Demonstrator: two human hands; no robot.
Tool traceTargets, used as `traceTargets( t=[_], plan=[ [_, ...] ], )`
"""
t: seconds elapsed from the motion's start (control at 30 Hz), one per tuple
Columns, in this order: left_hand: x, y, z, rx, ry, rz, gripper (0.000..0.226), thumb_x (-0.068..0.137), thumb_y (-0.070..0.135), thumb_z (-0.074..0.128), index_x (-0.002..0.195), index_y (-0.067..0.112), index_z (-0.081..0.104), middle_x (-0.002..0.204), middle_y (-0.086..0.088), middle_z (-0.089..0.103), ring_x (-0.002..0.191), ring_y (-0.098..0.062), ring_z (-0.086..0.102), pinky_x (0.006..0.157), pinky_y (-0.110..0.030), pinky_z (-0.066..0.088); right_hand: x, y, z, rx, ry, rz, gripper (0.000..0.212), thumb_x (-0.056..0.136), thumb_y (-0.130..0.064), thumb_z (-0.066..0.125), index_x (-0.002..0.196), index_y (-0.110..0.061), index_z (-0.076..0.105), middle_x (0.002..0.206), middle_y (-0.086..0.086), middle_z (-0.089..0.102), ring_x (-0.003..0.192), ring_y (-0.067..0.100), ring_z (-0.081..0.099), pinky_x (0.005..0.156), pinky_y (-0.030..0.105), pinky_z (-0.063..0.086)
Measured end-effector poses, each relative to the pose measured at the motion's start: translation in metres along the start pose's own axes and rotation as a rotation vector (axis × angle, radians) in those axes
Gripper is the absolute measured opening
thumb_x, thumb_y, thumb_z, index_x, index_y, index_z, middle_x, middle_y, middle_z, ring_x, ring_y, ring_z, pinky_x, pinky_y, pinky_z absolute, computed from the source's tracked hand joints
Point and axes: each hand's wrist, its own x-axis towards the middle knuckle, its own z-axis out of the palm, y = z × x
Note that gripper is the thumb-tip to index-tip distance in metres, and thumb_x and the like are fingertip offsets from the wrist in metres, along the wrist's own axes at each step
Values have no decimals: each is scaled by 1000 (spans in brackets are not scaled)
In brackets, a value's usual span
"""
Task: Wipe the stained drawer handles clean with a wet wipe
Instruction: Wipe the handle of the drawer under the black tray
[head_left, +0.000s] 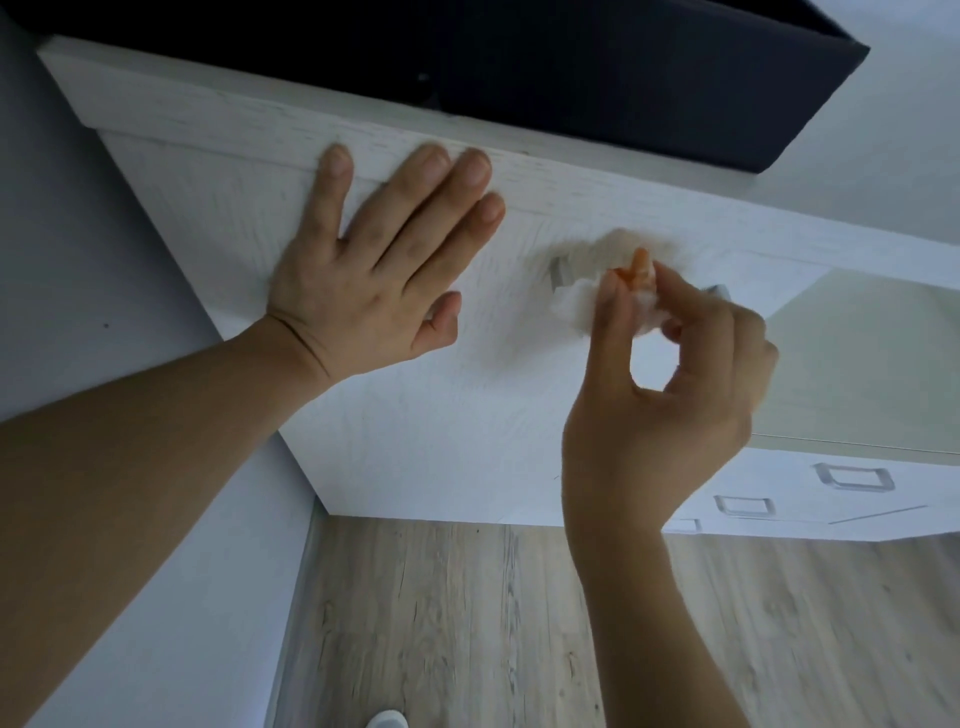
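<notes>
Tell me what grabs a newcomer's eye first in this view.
The right hand, centre right, pinches a crumpled wet wipe smeared orange against a metal drawer handle. Left of it, the left hand presses flat on the white drawer front. A dark fabric box looms above.

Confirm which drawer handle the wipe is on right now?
The metal handle on the top drawer front, partly hidden behind the wet wipe pinched in the right hand. The other handles sit lower right, untouched.

No text anywhere — no labels, brands, nos. or signs to read on any surface in view — nothing legible.
</notes>
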Motion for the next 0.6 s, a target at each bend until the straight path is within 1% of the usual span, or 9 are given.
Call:
traceTargets(
  t=[0.03,0.07,0.1,0.17,0.23,0.33,0.47,0.53,0.6],
  plan=[
    [0,0,0,1,3,-1,80,87,40,39,150,4,7,158,-15,-8,146,-27,-5,115,-53,-1,-1,3,-1,-52,-10,-45,19,87,-28,66,97,-12,69,89,-5,63,92,17,57,81,31,41],
    [0,0,1,2,6,-2,80,87,40,39,150,4,8,158,-15,-8,146,-27,-4,115,-53,-1,-1,7,-2,-93,-27,-92,21,88,-30,65,99,-13,69,97,-3,67,99,15,56,81,29,34],
    [0,0,1,3,10,-3,80,87,41,39,150,4,8,158,-15,-7,146,-27,-4,115,-53,0,-2,11,-3,-119,-51,-147,22,89,-31,64,101,-12,69,105,-3,68,103,13,57,82,32,33],
    [-1,1,2,4,15,-6,79,87,41,38,150,4,9,158,-14,-6,147,-27,-3,116,-53,0,-2,17,-3,-142,-95,-268,24,91,-29,62,104,-10,68,112,-2,67,106,14,61,84,39,36],
    [-1,0,2,6,11,-8,79,87,41,37,151,4,8,158,-14,-7,147,-27,-4,116,-53,-1,-1,22,-3,-155,-128,-369,26,92,-30,62,104,-9,68,113,-1,68,105,15,64,85,42,36],
    [-1,1,2,0,9,-8,79,88,42,37,151,5,7,158,-14,-7,146,-27,-4,116,-53,-1,2,24,0,-183,-130,-453,25,90,-31,66,101,-10,70,106,-2,70,99,13,66,88,38,34],
    [0,1,2,5,4,-10,78,88,41,37,151,5,7,158,-14,-8,146,-27,-5,116,-52,-2,6,23,2,-139,-91,-429,16,88,-27,68,93,-13,74,92,-6,73,85,6,67,87,37,32],
    [-1,1,2,5,7,-14,78,88,41,37,151,5,7,158,-14,-9,146,-26,-6,116,-52,-2,9,21,3,-97,-50,-307,15,87,-30,67,87,-17,74,77,-8,72,79,-3,61,88,41,33],
    [-1,1,2,8,3,-10,78,88,41,37,150,5,6,158,-14,-10,146,-26,-7,116,-52,-2,10,15,8,-64,-13,-169,17,84,-34,68,83,-19,74,67,-9,68,84,-13,52,89,46,35]
  ],
)
